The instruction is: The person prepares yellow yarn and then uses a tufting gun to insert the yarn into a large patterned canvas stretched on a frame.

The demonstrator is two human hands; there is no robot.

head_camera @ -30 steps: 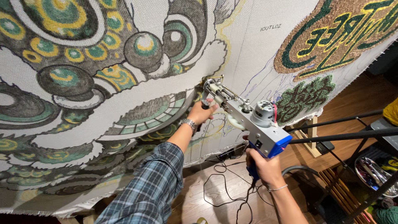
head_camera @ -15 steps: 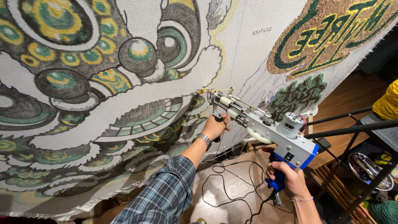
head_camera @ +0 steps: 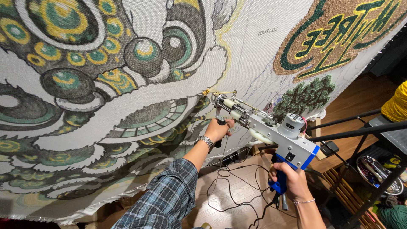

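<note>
A grey and blue tufting gun [head_camera: 271, 131] points its needle tip at a large stretched tufting cloth [head_camera: 254, 55] with a green, yellow and grey lion-like design. My left hand [head_camera: 218, 129], with a metal watch and plaid sleeve, grips the gun's black front handle. My right hand [head_camera: 288, 180] holds the blue rear grip. Yellow yarn runs along the gun to the needle, which touches the cloth at a small yellow tuft [head_camera: 207, 91].
A tufted green and gold lettered patch [head_camera: 335, 34] sits at the upper right of the cloth. Black cables [head_camera: 229, 191] lie on the wooden floor. A black metal stand [head_camera: 360, 131] and a yellow yarn cone [head_camera: 396, 101] are at the right.
The gun and both hands have shifted up and right along the cloth, and the needle now meets the fabric by the yellow tuft.
</note>
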